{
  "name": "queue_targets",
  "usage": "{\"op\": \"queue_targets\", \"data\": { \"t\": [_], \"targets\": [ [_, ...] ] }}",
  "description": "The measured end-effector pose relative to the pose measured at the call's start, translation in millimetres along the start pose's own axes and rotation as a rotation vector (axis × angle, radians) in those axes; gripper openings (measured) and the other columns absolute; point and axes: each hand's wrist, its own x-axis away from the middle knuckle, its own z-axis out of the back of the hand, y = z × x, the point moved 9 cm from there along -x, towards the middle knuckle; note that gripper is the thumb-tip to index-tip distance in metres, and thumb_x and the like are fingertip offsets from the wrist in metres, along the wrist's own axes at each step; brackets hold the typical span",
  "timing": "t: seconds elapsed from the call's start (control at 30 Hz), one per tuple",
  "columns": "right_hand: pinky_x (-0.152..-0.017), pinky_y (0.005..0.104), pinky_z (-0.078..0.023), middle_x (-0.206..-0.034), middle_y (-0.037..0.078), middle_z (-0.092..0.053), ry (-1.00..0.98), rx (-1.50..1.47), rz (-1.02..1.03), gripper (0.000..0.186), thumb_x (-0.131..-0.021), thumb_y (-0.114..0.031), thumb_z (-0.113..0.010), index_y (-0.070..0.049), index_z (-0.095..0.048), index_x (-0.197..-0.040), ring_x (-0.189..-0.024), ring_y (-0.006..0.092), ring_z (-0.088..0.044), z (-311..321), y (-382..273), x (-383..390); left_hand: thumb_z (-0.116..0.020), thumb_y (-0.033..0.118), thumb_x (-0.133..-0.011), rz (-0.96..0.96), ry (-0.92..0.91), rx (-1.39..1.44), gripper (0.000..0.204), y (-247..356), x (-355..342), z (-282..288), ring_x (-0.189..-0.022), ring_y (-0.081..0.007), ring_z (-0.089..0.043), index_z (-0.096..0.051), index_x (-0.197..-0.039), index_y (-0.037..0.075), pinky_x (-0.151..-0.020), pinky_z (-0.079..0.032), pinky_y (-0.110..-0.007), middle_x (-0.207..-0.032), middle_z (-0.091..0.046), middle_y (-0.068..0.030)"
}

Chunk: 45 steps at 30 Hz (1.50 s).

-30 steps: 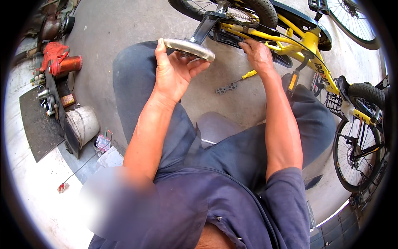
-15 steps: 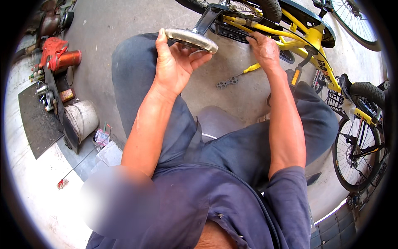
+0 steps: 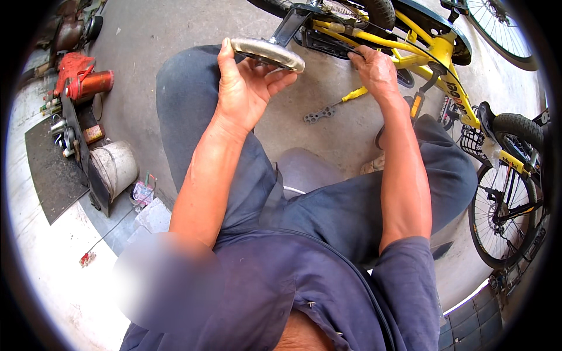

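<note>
A yellow child's bicycle [image 3: 383, 41] lies tipped over on the floor in front of me. My left hand [image 3: 244, 90] holds a grey-rimmed training wheel [image 3: 269, 51], thumb on its outer edge and fingers beneath. A black bracket [image 3: 291, 26] joins that wheel to the bicycle. Over at the frame's lower tubes, my right hand [image 3: 376, 71] is closed, thumb and forefinger together beside a black part [image 3: 322, 45]; what they pinch is hidden. Between my knees lie a yellow-handled tool [image 3: 354, 94] and a grey flat spanner with holes [image 3: 320, 116].
Another bicycle's wheel [image 3: 502, 216] stands at the right, with a further wheel [image 3: 506, 29] at the upper right. To my left are a red can [image 3: 96, 83], a dirty white bucket [image 3: 117, 167] and a dark board [image 3: 55, 169].
Both hands keep their places, and the training wheel stays in my left hand. The view has shifted very slightly.
</note>
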Motion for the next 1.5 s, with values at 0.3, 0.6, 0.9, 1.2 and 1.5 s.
{"op": "queue_targets", "data": {
  "t": [0.3,0.6,0.9,1.2,1.5],
  "targets": [
    [-0.076,0.0436,-0.048,-0.085,0.019,-0.066,-0.012,0.000,0.024,0.028,-0.087,-0.032,-0.061,-0.007,-0.068,-0.097,-0.087,0.0379,-0.062,13.6,-15.1,-2.5,-0.036,0.074,-0.086,-0.013,0.008,-0.010,0.092,0.5,0.5,-0.5,-0.109,-0.0474,-0.057,-0.042,-0.118,-0.012,-0.093,-0.054,-0.044,-0.114,-0.056,-0.0289],
    [-0.074,0.0435,-0.048,-0.082,0.020,-0.065,-0.005,0.056,0.074,0.028,-0.087,-0.029,-0.061,-0.004,-0.067,-0.097,-0.084,0.0381,-0.062,17.3,-23.4,-7.9,-0.036,0.074,-0.086,-0.012,0.001,-0.014,0.093,1.0,0.4,-1.1,-0.109,-0.0485,-0.057,-0.040,-0.118,-0.013,-0.092,-0.055,-0.044,-0.114,-0.055,-0.0290],
    [-0.075,0.0447,-0.048,-0.083,0.018,-0.066,-0.013,0.072,0.093,0.024,-0.084,-0.030,-0.064,-0.007,-0.068,-0.089,-0.085,0.0375,-0.062,24.9,-38.1,-13.8,-0.040,0.072,-0.087,0.010,0.017,0.032,0.090,0.6,0.6,0.1,-0.109,-0.0507,-0.055,-0.040,-0.117,-0.013,-0.092,-0.055,-0.046,-0.114,-0.055,-0.0286],
    [-0.077,0.0417,-0.050,-0.084,0.018,-0.067,0.024,0.142,0.150,0.027,-0.084,-0.029,-0.065,-0.008,-0.070,-0.101,-0.084,0.0361,-0.064,37.7,-56.7,-21.6,-0.039,0.072,-0.087,0.001,0.009,0.014,0.091,0.7,0.1,-0.4,-0.110,-0.0503,-0.055,-0.039,-0.118,-0.014,-0.093,-0.054,-0.046,-0.115,-0.055,-0.0290],
    [-0.080,0.0416,-0.050,-0.090,0.018,-0.069,0.006,0.142,0.092,0.030,-0.084,-0.031,-0.065,-0.009,-0.070,-0.104,-0.089,0.0346,-0.065,29.8,-44.0,-23.8,-0.037,0.073,-0.086,0.004,0.009,-0.010,0.094,0.5,1.1,-1.9,-0.111,-0.0489,-0.055,-0.038,-0.121,-0.014,-0.095,-0.053,-0.045,-0.117,-0.054,-0.0296]
  ]
}}
